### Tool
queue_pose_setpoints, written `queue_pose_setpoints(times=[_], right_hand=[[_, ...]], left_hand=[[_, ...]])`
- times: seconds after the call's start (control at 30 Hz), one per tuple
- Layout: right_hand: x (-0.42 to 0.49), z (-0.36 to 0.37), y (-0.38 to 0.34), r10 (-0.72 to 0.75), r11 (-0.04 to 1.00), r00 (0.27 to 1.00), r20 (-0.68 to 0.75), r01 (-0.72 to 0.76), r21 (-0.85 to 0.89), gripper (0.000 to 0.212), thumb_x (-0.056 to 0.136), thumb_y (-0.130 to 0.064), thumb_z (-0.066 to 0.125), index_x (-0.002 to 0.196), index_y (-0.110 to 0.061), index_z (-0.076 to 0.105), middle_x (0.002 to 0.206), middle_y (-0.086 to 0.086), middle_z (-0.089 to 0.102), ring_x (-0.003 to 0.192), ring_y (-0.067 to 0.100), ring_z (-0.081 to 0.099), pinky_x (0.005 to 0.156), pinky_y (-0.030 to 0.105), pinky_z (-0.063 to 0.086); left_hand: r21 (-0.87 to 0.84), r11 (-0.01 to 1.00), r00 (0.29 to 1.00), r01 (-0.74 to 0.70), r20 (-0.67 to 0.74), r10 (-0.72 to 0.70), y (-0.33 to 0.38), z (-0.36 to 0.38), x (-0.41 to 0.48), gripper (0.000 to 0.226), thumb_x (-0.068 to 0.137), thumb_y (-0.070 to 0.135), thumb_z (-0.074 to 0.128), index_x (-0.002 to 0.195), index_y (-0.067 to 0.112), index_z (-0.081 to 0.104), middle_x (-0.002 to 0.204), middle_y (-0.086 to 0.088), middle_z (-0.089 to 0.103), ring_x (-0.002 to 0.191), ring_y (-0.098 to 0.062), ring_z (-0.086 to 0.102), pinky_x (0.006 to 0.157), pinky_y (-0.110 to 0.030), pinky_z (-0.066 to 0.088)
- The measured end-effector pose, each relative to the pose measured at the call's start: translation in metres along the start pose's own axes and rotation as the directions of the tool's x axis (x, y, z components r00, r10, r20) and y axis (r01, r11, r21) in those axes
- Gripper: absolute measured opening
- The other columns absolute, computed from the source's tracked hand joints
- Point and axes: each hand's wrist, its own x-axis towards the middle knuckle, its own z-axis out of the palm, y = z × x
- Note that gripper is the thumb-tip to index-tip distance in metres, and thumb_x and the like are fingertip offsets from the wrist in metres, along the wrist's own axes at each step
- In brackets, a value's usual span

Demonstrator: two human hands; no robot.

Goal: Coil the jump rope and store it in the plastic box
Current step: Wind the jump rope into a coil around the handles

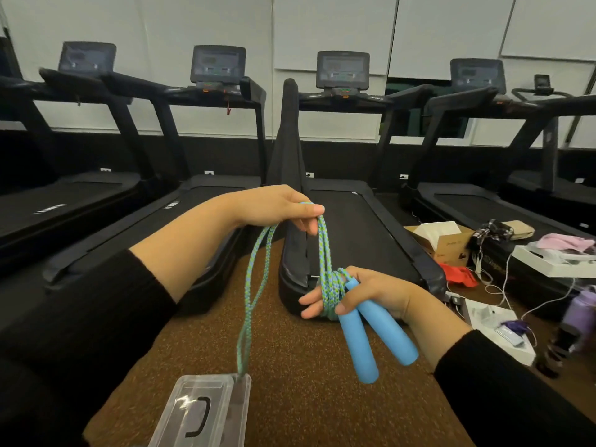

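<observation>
The right fingers (314, 301) are half curled: the two blue handles (371, 337) are clamped side by side in the palm of the right hand (377, 296), and several turns of rope (329, 285) are wound across the extended fingers. The left fingers (309, 217) are pinched shut on the rope higher up and slightly farther away, so that a doubled strand is held taut between the left hand (277, 204) and the right one.

From the left hand a long loose loop (253, 295) is let hang down; its lowest bend is seen just at the far right corner of the box (206, 411), though whether it touches cannot be told. The clear box lies on the brown floor (306, 382), near and left, with its lid shut as far as can be judged; a black curved mark is visible on or through it.

The coiling is judged to be partly done: a few wraps are formed, while the hanging loop is left to be wound in. Opening the box and placing the bundle inside are not yet done.

No brand is legible on rope, handles or box. Faint writing on a cardboard carton (448, 243) at the right cannot be read, and the treadmill (354, 227) consoles are too blurred.
</observation>
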Motion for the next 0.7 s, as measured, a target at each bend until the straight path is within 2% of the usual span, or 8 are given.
queue_pose_setpoints(times=[0.17,0.27,0.37,0.47,0.53,0.57,0.63,0.7], right_hand=[[-0.004,0.004,-0.004,-0.109,0.985,0.993,0.045,0.102,0.141,0.047,0.067,-0.005,0.067,0.114,-0.01,0.068,0.107,0.007,0.073,0.11,0.024,0.061,0.113,0.059,0.017],[-0.006,0.005,-0.008,-0.168,0.957,0.984,0.065,0.146,0.252,0.052,0.066,-0.014,0.076,0.117,-0.009,0.067,0.109,0.008,0.073,0.111,0.022,0.062,0.113,0.051,0.025],[-0.01,0.008,-0.015,-0.214,0.926,0.976,0.024,0.195,0.325,0.052,0.065,-0.002,0.065,0.116,-0.011,0.068,0.108,0.007,0.073,0.109,0.02,0.065,0.1,0.033,0.048],[-0.01,0.013,-0.019,-0.283,0.872,0.957,-0.059,0.282,0.4,0.053,0.064,0.0,0.062,0.115,-0.009,0.068,0.109,0.009,0.073,0.107,0.022,0.067,0.091,0.029,0.052],[-0.008,0.013,-0.02,-0.292,0.843,0.946,-0.144,0.325,0.428,0.052,0.061,-0.003,0.067,0.112,-0.01,0.07,0.109,0.01,0.072,0.104,0.023,0.068,0.089,0.031,0.054],[-0.007,0.011,-0.02,-0.297,0.833,0.939,-0.172,0.343,0.435,0.053,0.06,-0.005,0.07,0.112,-0.011,0.07,0.111,0.01,0.072,0.105,0.023,0.067,0.089,0.033,0.055],[-0.005,0.01,-0.02,-0.325,0.821,0.931,-0.164,0.364,0.44,0.058,0.063,-0.009,0.071,0.121,-0.014,0.065,0.121,0.009,0.067,0.115,0.023,0.062,0.094,0.034,0.052],[-0.004,0.008,-0.02,-0.324,0.811,0.93,-0.173,0.367,0.456,0.059,0.068,-0.013,0.07,0.127,-0.014,0.06,0.129,0.01,0.062,0.123,0.024,0.057,0.1,0.039,0.046]], left_hand=[[0.139,0.985,0.982,-0.101,-0.145,0.121,-0.003,0.003,0.007,0.036,0.095,0.039,0.047,0.084,0.015,0.071,0.087,0.0,0.074,0.084,-0.011,0.069,0.091,-0.022,0.048],[0.157,0.984,0.982,-0.082,-0.155,0.106,-0.013,0.003,0.011,0.039,0.096,0.041,0.045,0.078,0.018,0.07,0.085,-0.005,0.073,0.077,-0.008,0.067,0.087,-0.023,0.048],[0.071,0.996,0.991,-0.047,-0.123,0.056,-0.023,0.008,0.013,0.04,0.097,0.039,0.043,0.073,0.017,0.066,0.075,-0.003,0.068,0.069,-0.003,0.063,0.079,-0.016,0.047],[-0.046,0.999,0.998,-0.001,-0.068,-0.002,-0.027,0.025,0.013,0.042,0.1,0.034,0.039,0.069,0.013,0.059,0.066,0.002,0.059,0.056,0.005,0.056,0.065,-0.008,0.045],[-0.158,0.987,1.0,0.029,0.013,-0.027,-0.033,0.039,0.012,0.043,0.102,0.032,0.036,0.071,0.012,0.059,0.064,0.006,0.06,0.057,0.002,0.056,0.069,-0.015,0.046],[-0.208,0.977,0.999,0.04,0.037,-0.033,-0.039,0.045,0.013,0.041,0.102,0.03,0.036,0.076,0.011,0.062,0.069,0.004,0.063,0.064,-0.002,0.059,0.075,-0.02,0.047],[-0.294,0.952,0.996,0.086,0.025,-0.082,-0.051,0.059,0.016,0.036,0.096,0.028,0.041,0.094,0.001,0.064,0.089,-0.013,0.067,0.078,-0.016,0.062,0.08,-0.026,0.049],[-0.396,0.908,0.99,0.139,0.036,-0.136,-0.059,0.076,0.016,0.04,0.091,0.027,0.041,0.107,-0.005,0.058,0.098,-0.023,0.058,0.076,-0.019,0.062,0.073,-0.023,0.052]])
